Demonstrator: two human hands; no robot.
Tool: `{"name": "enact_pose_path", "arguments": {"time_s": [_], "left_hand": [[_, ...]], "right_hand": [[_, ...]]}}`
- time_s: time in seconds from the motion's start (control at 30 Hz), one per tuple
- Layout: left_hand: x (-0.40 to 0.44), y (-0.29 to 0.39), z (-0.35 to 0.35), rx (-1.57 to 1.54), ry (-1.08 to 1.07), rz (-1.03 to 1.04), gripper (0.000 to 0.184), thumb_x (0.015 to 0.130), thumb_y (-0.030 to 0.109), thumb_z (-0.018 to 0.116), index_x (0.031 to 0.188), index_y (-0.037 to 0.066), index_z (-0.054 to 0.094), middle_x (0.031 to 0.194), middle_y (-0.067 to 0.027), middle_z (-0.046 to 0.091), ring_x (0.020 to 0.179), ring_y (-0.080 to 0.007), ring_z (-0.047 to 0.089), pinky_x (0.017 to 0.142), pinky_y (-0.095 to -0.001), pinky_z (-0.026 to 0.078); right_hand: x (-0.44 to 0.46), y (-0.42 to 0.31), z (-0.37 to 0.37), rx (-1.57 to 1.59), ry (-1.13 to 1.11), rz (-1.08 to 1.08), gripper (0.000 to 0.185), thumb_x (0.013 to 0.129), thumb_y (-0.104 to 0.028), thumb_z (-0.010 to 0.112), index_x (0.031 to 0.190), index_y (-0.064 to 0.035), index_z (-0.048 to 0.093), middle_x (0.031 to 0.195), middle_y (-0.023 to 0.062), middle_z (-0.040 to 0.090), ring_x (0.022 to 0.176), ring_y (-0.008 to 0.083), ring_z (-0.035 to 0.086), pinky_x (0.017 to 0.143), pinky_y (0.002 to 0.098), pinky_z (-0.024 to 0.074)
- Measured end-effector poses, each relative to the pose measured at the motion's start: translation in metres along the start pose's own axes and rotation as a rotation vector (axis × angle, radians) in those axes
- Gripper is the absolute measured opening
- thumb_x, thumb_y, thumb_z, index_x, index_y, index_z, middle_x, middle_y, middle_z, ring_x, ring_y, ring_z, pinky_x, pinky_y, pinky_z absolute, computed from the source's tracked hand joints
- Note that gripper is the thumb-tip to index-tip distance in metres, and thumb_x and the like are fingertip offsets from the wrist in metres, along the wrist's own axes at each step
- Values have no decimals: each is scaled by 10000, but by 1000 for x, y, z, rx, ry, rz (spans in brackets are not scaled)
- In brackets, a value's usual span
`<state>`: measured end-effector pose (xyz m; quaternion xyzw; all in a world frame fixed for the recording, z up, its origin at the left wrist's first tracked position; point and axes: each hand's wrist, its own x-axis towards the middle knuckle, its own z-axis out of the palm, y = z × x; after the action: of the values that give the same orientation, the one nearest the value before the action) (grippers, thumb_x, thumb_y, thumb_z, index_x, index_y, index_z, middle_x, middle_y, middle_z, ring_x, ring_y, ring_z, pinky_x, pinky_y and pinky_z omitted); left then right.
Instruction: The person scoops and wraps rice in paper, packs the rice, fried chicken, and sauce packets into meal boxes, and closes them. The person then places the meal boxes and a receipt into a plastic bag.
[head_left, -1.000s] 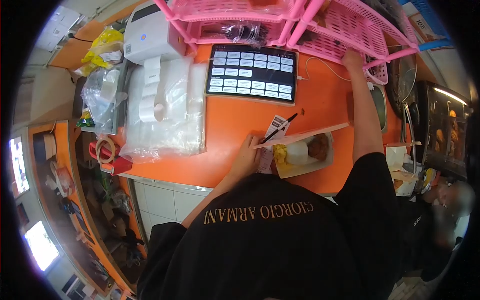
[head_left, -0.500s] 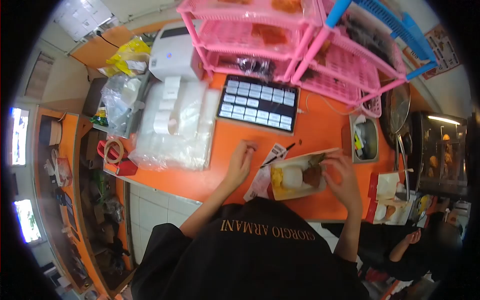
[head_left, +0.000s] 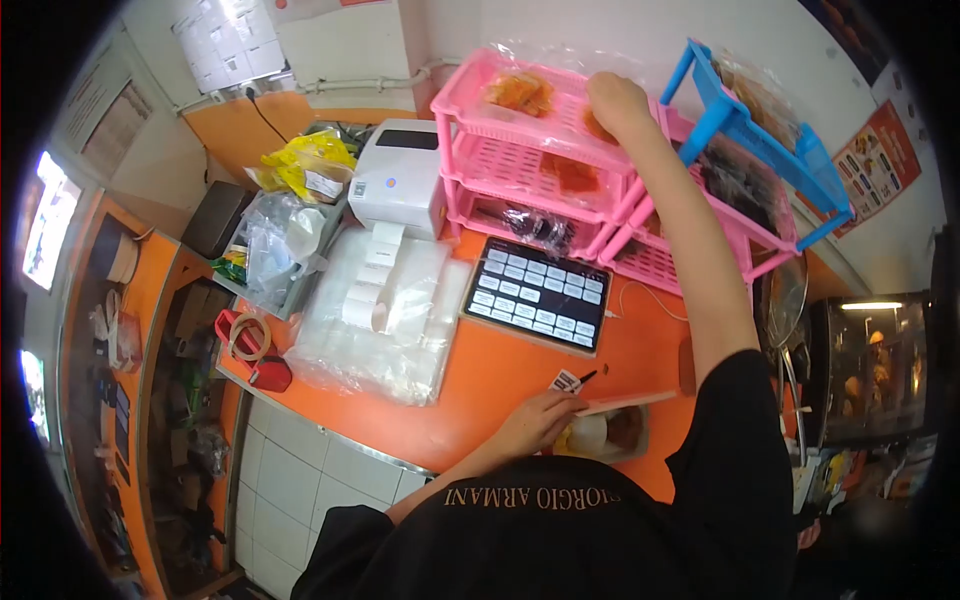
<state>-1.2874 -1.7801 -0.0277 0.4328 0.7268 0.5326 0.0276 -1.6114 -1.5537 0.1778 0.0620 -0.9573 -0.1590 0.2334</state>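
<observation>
My left hand [head_left: 540,422] grips the near-left edge of a paper takeaway box, its fingers bent at the raised lid [head_left: 635,401]. Inside the box lie a white mound of what looks like rice [head_left: 589,434], something yellow and a brown piece. My right arm stretches far forward. My right hand [head_left: 617,103] reaches into the top tray of a pink rack [head_left: 475,105], over a clear packet of orange sauce [head_left: 598,127]; its fingertips are hidden. Another orange packet [head_left: 520,94] lies to its left. A printed paper slip [head_left: 565,381] and a black pen [head_left: 587,378] lie beyond the box.
A tablet [head_left: 540,297] lies on the orange table [head_left: 420,437] before the rack. To the left are a label printer [head_left: 400,178], a stack of plastic bags [head_left: 375,345] and a red tape dispenser [head_left: 268,372]. A blue rack [head_left: 740,130] and a lit glass cabinet [head_left: 870,365] stand right.
My right hand has left the box and moved up and forward to the top pink tray. My left hand has come from the table to the box. The lid stands more over the food.
</observation>
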Motion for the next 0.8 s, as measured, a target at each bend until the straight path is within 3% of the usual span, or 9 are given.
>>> {"name": "enact_pose_path", "arguments": {"time_s": [0.13,0.27,0.33,0.4,0.47,0.53,0.67,0.73,0.8], "left_hand": [[-1,-7,-3,-26,-2,-29,193,851,83,595,1041,51,599,993,-108,611,904,-289,610,776,-367,502],[-1,-10,-3,-46,-19,-39,188,851,91,597,1036,57,594,978,-99,611,882,-285,614,758,-372,506],[-1,-10,-4,-44,-41,-42,191,852,101,602,1037,56,592,978,-98,611,883,-286,614,756,-371,506],[2,-9,-7,-37,-72,-41,196,852,111,607,1039,55,591,979,-98,611,884,-287,614,755,-370,505],[4,-6,-10,-119,-53,-125,198,860,132,615,1040,56,587,981,-116,612,903,-287,616,762,-365,504],[7,-16,-2,-169,0,-75,249,864,143,602,1093,57,552,918,-127,587,830,-327,603,721,-396,497],[7,-13,-2,-81,-29,-177,312,870,48,573,1180,40,543,984,-128,616,922,-264,624,786,-346,505],[12,-3,-6,-70,1,-175,350,857,18,568,1204,22,519,1037,-137,619,943,-263,625,788,-355,512],[18,13,-7,-81,13,-190,375,851,7,559,1222,20,504,1049,-135,617,946,-258,626,789,-359,514]], "right_hand": [[24,6,11,-64,-208,112,186,808,-117,537,871,-41,695,921,167,682,890,311,668,720,417,548],[11,17,0,-42,-69,104,175,822,-126,525,868,-65,682,895,159,681,864,331,664,735,419,540],[-15,18,-42,209,68,32,97,787,-82,556,837,-25,616,836,186,651,841,335,641,742,386,508],[-40,22,-74,500,-21,115,82,797,-59,575,857,-8,552,805,171,627,805,305,626,739,347,484],[-84,15,-110,731,125,38,97,826,-97,591,881,-36,541,807,173,629,823,303,650,711,372,489],[-132,5,-142,886,228,78,95,851,-94,600,879,-37,529,779,120,640,785,212,660,706,321,493],[-238,-12,-182,1343,127,252,83,880,-98,596,890,-46,532,782,47,639,756,117,630,671,254,478],[-291,-18,-186,1506,-320,360,83,894,-103,596,899,-50,533,803,-6,627,733,81,599,641,209,456],[-341,-37,-155,1634,-507,476,127,880,-132,626,894,-40,539,761,-6,612,694,75,581,614,221,446]]}}
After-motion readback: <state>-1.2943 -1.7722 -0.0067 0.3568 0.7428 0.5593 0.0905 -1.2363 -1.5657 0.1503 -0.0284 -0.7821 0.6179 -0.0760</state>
